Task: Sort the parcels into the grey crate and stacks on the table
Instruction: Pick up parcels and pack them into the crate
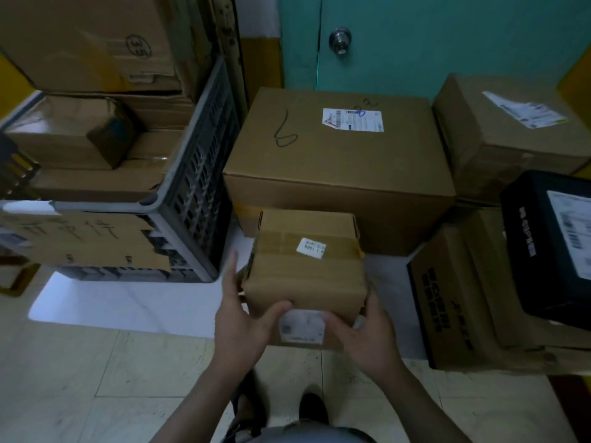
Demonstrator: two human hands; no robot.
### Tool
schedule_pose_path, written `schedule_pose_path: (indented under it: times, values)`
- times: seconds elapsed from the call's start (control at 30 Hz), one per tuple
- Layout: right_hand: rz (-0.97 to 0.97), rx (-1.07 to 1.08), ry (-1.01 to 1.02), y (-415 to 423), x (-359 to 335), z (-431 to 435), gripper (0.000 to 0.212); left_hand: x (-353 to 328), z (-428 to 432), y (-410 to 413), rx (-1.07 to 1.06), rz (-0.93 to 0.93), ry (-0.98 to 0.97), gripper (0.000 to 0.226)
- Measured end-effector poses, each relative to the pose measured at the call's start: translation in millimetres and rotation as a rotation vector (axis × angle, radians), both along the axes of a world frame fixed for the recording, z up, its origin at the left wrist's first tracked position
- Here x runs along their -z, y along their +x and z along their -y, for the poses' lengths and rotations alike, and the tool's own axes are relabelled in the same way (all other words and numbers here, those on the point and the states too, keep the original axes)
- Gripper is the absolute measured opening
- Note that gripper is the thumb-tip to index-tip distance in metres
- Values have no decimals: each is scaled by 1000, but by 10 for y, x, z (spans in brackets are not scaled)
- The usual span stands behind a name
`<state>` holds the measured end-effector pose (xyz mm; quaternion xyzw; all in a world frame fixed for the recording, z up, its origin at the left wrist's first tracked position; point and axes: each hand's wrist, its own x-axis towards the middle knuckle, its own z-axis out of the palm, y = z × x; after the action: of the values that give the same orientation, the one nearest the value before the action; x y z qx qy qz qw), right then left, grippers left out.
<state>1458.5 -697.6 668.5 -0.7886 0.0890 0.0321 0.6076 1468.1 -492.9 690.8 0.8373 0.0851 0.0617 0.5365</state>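
Note:
A small brown cardboard parcel [307,263] with tape and a white label on top is held between both my hands above the white table edge. My left hand [238,327] grips its near left corner, the thumb lying across the front face by a white sticker. My right hand [367,334] grips the near right corner from below and the side. The grey slatted crate [198,174] stands to the left, with brown parcels [108,135] inside it. A large brown box [339,161] marked "6" sits just behind the held parcel.
More boxes stand at the right: a brown one [511,129] at the back, a printed brown one [463,302] with a black box [550,244] on it. Tall cartons [89,39] rise behind the crate. A teal door [415,43] is behind. Tiled floor lies below.

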Motion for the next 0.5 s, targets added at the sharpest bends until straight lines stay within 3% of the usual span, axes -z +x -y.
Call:
schedule_pose_path:
  times: [0.13,0.33,0.43,0.5]
  values:
    - [30,104,-46,21,-93,-18,65,-84,56,42,-37,-47,-42,85]
    - [31,32,-111,135,-66,-65,79,-61,81,-24,18,-203,-88,83]
    - [16,53,-96,151,-147,-23,69,-59,76,-39,-102,-269,-126,90]
    - [-1,119,-81,172,-165,-36,60,-71,85,4,-159,-302,-121,78]
